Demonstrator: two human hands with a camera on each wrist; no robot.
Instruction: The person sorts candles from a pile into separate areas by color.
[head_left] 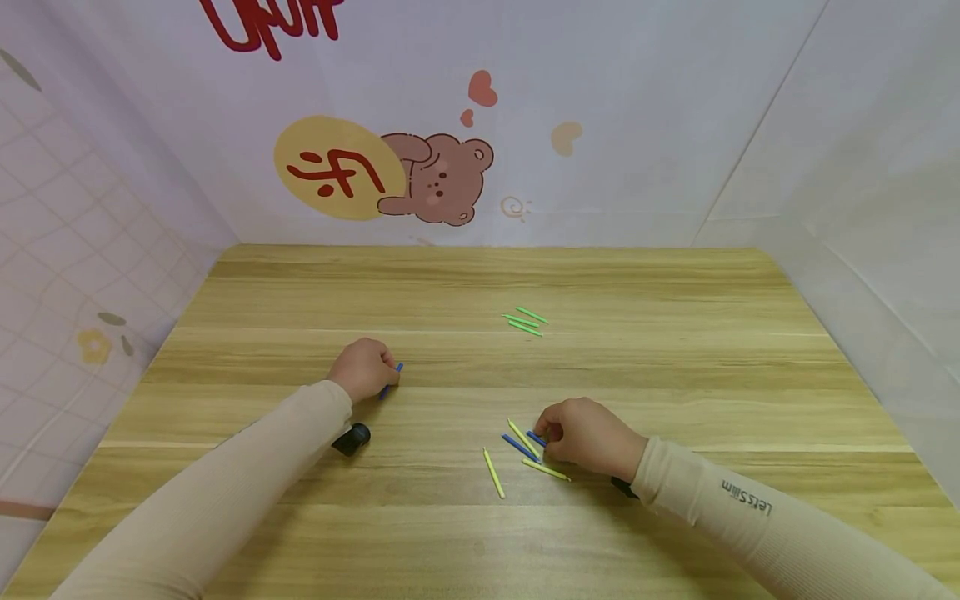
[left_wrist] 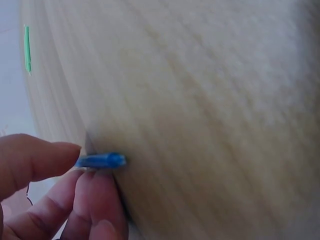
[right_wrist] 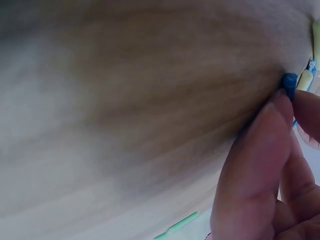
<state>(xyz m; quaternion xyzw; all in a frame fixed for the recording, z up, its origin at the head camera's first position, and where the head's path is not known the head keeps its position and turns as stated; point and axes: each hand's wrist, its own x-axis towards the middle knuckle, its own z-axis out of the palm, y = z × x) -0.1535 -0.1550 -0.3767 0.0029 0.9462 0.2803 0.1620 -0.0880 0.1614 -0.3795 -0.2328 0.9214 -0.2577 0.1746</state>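
In the head view my left hand [head_left: 365,369] pinches a thin blue candle [head_left: 385,392] between thumb and fingers, over the left-middle of the table. The left wrist view shows the end of this blue candle [left_wrist: 102,160] sticking out past the fingertips. My right hand [head_left: 592,435] pinches another blue candle [head_left: 536,437] at the right of a small loose group. Beside it lie a further blue candle [head_left: 521,447] and yellow candles, one [head_left: 523,437] behind and one [head_left: 546,470] in front. A third yellow candle [head_left: 493,472] lies a little apart to the left.
Three green candles [head_left: 523,322] lie side by side farther back on the wood-grain table [head_left: 637,333]. A white printed cloth [head_left: 615,183] hangs behind the table's back edge, with similar white cloth at both sides.
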